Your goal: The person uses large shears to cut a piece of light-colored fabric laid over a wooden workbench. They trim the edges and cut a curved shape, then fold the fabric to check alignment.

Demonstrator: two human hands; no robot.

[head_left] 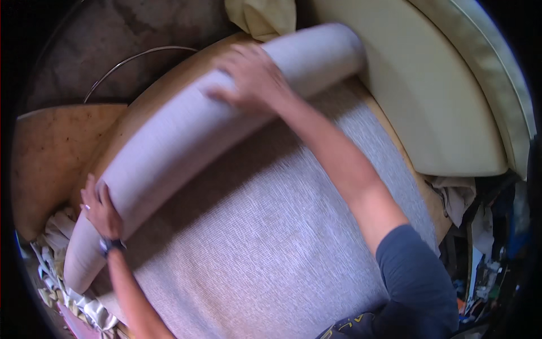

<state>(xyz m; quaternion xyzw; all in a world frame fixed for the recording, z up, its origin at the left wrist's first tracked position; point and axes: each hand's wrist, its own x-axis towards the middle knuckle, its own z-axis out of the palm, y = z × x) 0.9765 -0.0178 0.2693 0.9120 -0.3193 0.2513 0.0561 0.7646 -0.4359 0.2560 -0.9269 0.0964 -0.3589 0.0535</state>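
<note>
A large thick roll of light grey-lilac fabric [169, 135] lies slantwise from the lower left to the upper right. From it a flat stretch of woven grey fabric [271, 237] spreads towards my body. My left hand [103, 209], with a ring and a dark wristwatch, rests on the roll near its left end, fingers spread. Further along, my right hand [251, 79] lies over the top of the roll with its thumb apart from the fingers; motion blurs it somewhat. The core of the roll is hidden.
A tan board surface [164, 85] shows beneath and behind the roll. Large cream padded panels [446, 96] lean at the right, with cream material [262, 17] at the back. A brown board [62, 158] stands at left. Fabric scraps [96, 311] and clutter [480, 277] lie around.
</note>
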